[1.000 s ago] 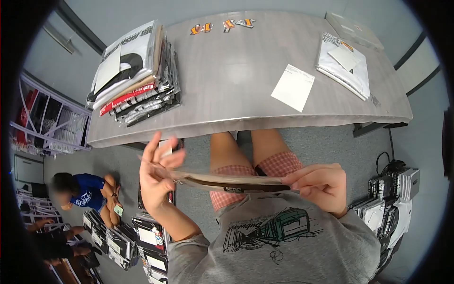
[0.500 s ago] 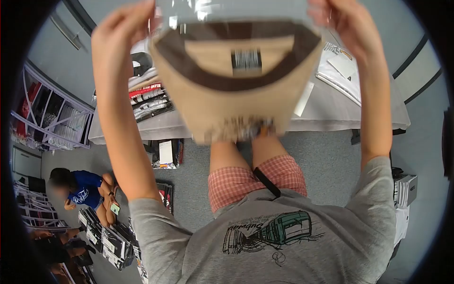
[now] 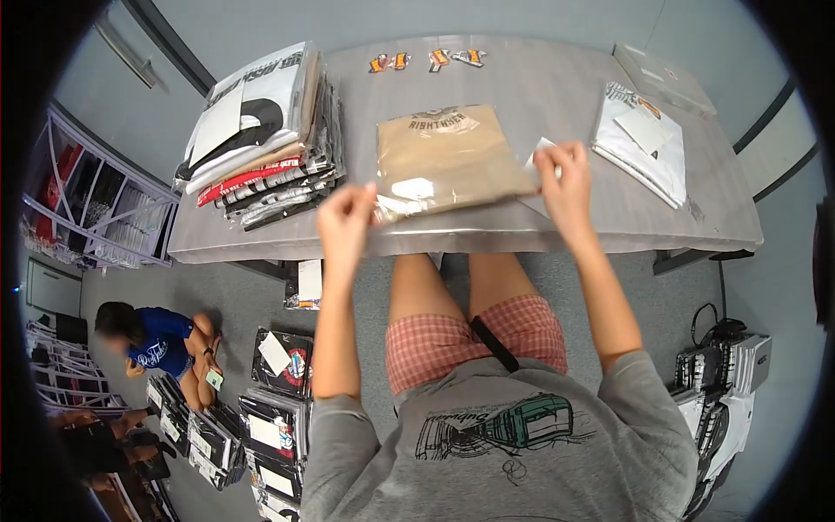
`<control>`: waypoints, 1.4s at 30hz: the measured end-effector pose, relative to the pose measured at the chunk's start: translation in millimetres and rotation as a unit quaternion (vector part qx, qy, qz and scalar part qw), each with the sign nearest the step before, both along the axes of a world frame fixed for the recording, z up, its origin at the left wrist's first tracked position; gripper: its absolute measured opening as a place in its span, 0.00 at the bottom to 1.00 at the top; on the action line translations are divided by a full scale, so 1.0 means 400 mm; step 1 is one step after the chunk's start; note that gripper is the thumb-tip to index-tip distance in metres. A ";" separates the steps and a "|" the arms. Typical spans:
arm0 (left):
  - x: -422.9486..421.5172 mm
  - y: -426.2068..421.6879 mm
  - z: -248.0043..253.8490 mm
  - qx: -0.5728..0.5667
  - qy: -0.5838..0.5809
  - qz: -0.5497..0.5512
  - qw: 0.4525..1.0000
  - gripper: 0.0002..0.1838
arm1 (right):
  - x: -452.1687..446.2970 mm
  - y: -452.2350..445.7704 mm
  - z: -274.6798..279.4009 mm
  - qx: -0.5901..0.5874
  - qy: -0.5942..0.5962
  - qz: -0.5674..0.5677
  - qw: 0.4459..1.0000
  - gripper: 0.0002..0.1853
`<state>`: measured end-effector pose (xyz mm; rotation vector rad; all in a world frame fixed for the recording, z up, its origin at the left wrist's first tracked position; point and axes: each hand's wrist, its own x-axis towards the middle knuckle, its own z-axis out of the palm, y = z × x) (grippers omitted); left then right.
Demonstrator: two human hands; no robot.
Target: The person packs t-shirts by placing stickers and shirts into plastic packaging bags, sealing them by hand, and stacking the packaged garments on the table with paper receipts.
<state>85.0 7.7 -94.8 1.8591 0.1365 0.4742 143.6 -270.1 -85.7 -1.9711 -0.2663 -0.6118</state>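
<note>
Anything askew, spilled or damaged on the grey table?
No spill or damage visible. The tall stack of plastic-bagged garments at left looks untidy, edges jutting unevenly. The white paper sheet is partly hidden by the tan bagged shirt in left hand and right hand.

The tan shirt [image 3: 445,157] was soft matt cloth inside clear, glossy plastic that threw back white glare. Under it, the table [image 3: 435,83] had a smooth grey finish with a faint sheen. The stacked shirts [image 3: 261,139] shone in plastic wrapping too, and the carpet [image 3: 600,296] looked rough and dull.
</note>
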 end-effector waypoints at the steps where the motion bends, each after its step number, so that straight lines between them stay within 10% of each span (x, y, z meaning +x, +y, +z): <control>1: -0.023 -0.011 -0.038 -0.031 0.031 0.004 0.999 0.15 | -0.017 -0.002 -0.033 0.002 0.002 0.001 1.000 0.10; 17: -0.049 -0.004 -0.130 -0.117 0.174 -0.061 0.976 0.12 | -0.079 0.034 -0.048 -0.304 0.043 -0.246 0.919 0.23; 22: -0.058 0.032 -0.127 -0.210 0.190 -0.146 0.948 0.08 | -0.162 0.060 -0.078 -0.297 0.018 0.072 0.952 0.25; 28: -0.066 0.083 -0.146 -0.412 0.176 -0.265 0.854 0.17 | -0.125 0.061 -0.141 -0.327 -0.040 0.040 0.943 0.22; 38: -0.148 0.078 0.091 -0.112 0.149 -0.246 0.951 0.25 | -0.232 0.037 0.162 -0.319 -0.265 0.116 0.902 0.20; 41: -0.225 0.008 0.149 0.081 0.013 -0.258 0.963 0.39 | -0.313 -0.003 0.259 -0.303 -0.299 0.182 0.886 0.15; 42: -0.183 0.012 0.162 0.122 -0.074 -0.432 0.891 0.50 | -0.331 -0.018 0.279 -0.304 -0.299 0.178 0.887 0.15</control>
